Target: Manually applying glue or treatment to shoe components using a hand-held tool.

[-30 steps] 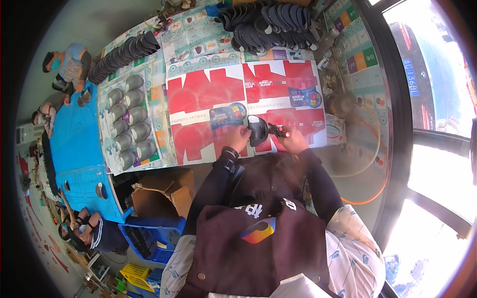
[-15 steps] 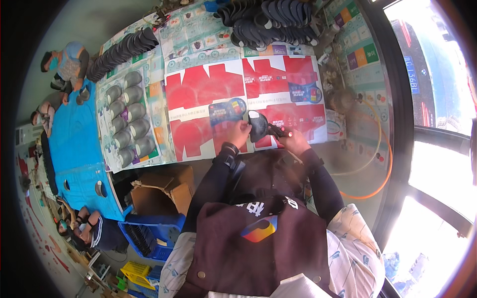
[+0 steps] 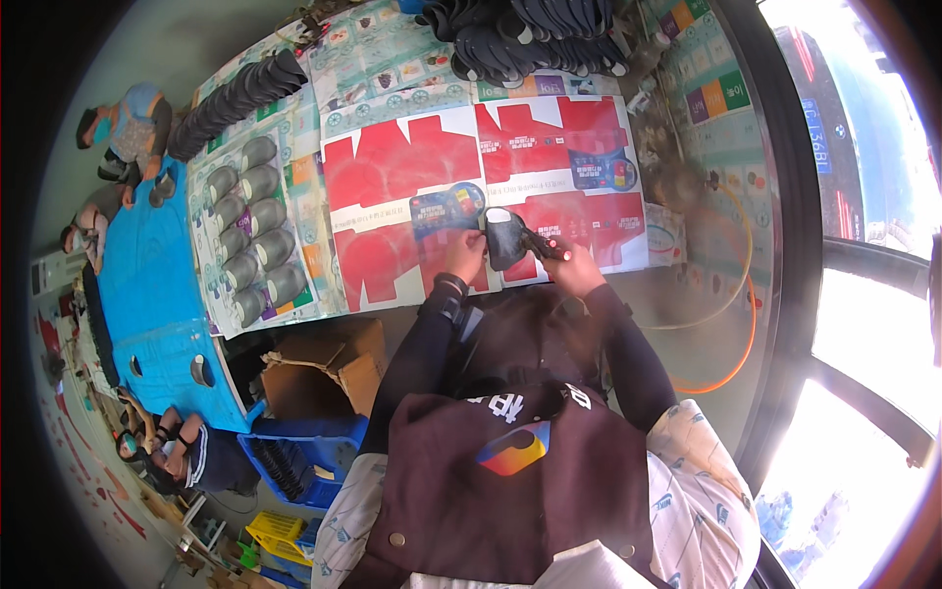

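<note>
A dark, rounded shoe part [image 3: 505, 240] with a pale patch at its top is held over the near edge of a red and white printed sheet [image 3: 392, 167]. My left hand [image 3: 464, 257] is closed, its fingertips pinching the left side of this part. My right hand [image 3: 577, 270] is closed around a dark hand tool [image 3: 537, 245] with red ends, whose kind is too small to make out. The tool's tip is close to or against the part's right side; I cannot tell whether they touch.
Grey rounded shoe parts [image 3: 263, 184] lie in rows to the left. Dark curved pieces are stacked in a row [image 3: 235, 103] and in a heap [image 3: 530, 44] at the back. An orange hose [image 3: 744, 339] hangs at right. Blue crate [image 3: 314, 471] and cardboard box [image 3: 329, 368] stand lower left; people work beyond.
The shoe part has turned slightly more upright and come a little nearer its left-hand grip. Both hands shift slightly, and the tool stays at the part's right side.
</note>
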The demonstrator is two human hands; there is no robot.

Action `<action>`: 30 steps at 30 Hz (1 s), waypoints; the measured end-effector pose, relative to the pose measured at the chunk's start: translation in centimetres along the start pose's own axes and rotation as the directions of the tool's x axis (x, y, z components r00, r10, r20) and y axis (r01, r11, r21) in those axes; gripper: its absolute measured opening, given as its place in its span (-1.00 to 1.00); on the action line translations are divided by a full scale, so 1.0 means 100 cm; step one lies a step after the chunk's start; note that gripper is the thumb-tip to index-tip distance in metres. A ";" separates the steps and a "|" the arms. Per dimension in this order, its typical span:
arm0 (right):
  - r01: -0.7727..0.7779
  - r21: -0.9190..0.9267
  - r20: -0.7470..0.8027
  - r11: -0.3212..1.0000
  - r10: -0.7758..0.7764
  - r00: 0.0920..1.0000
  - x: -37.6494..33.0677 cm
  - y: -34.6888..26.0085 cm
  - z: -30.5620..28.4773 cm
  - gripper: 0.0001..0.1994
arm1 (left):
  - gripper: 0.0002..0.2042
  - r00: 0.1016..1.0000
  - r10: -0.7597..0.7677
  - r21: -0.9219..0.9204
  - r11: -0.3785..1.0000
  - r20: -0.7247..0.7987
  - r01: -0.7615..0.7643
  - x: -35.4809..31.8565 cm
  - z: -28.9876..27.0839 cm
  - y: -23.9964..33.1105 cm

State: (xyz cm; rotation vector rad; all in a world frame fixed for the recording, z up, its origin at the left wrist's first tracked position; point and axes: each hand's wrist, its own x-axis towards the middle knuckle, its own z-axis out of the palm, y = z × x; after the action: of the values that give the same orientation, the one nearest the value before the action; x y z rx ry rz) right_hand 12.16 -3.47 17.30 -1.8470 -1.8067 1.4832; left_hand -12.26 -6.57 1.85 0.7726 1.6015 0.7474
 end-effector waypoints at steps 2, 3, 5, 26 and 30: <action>0.083 0.003 0.109 0.997 -0.083 0.991 0.001 -0.003 -0.001 -0.68 | -0.72 0.999 -0.045 -0.074 0.996 0.024 0.047 0.001 -0.002 0.000; 0.080 -0.091 0.138 0.993 -0.067 0.988 0.001 -0.003 -0.002 -0.67 | -0.72 0.999 -0.033 -0.042 0.999 0.021 0.034 0.001 -0.003 0.001; 0.045 -0.040 0.076 0.998 -0.041 0.996 -0.001 -0.003 -0.004 -0.69 | -0.72 0.999 -0.016 -0.086 0.996 0.037 0.019 0.001 -0.002 0.001; 0.067 -0.088 -0.142 0.994 -0.079 0.987 -0.002 0.001 -0.008 -0.76 | -0.69 0.996 0.085 0.228 0.970 0.006 -0.084 -0.010 0.009 0.032; 0.099 -0.136 -0.134 0.986 -0.118 0.984 0.000 0.005 -0.010 -0.77 | -0.65 0.998 0.049 0.029 0.998 0.025 -0.050 -0.012 0.013 0.044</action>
State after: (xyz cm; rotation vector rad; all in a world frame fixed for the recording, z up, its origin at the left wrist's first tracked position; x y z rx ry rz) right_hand 13.21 -3.04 17.44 -1.8261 -1.9411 1.1923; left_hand -10.46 -4.92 5.94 0.8430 1.5795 0.7481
